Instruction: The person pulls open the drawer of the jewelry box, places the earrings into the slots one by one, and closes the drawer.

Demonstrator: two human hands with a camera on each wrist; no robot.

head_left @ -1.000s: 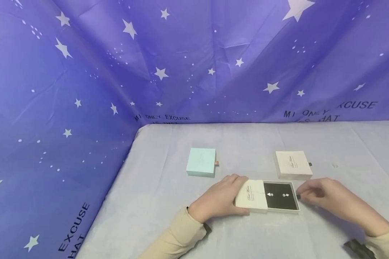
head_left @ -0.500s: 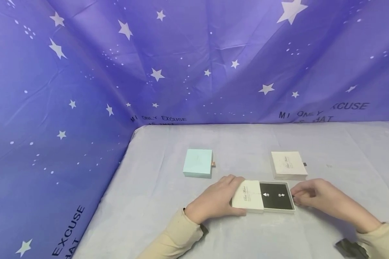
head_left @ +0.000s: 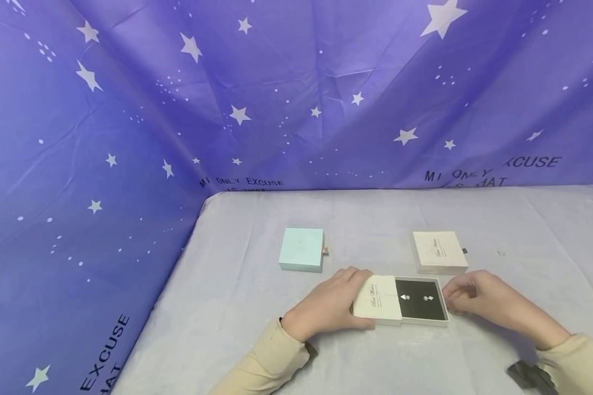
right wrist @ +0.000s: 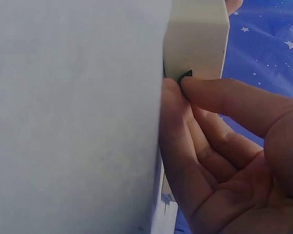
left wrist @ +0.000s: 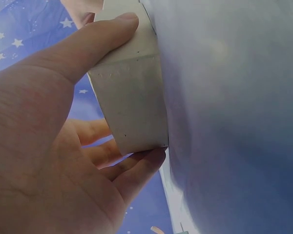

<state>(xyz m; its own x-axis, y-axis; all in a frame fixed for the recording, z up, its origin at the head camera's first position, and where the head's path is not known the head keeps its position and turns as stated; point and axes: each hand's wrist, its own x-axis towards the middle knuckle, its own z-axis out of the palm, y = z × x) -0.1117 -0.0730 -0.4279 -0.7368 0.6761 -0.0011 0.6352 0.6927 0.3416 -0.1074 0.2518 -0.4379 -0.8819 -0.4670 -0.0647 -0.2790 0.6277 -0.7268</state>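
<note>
A white drawer-style jewelry box [head_left: 379, 304] lies on the table, its drawer [head_left: 421, 323] slid partway out to the right. On the drawer's black insert [head_left: 420, 311] sit two small shiny earrings [head_left: 428, 298]. My left hand [head_left: 326, 308] grips the left end of the sleeve, with the thumb on the near side and fingers on the far side, as the left wrist view shows. My right hand [head_left: 491, 303] is at the drawer's right end. In the right wrist view its thumb and a finger pinch the black pull tab [right wrist: 186, 74].
Behind stand a closed mint-green box [head_left: 301, 248] with an orange tab and a second white box [head_left: 438, 250] with a dark tab. A tiny shiny item [head_left: 501, 253] lies right of that box. Starry purple cloth [head_left: 306, 148] hangs behind the table.
The head view has shifted slightly, moving the scene a little left. My right fingers have come closer over the pull tab, which the head view showed earlier. The drawer's opening looks about the same.
</note>
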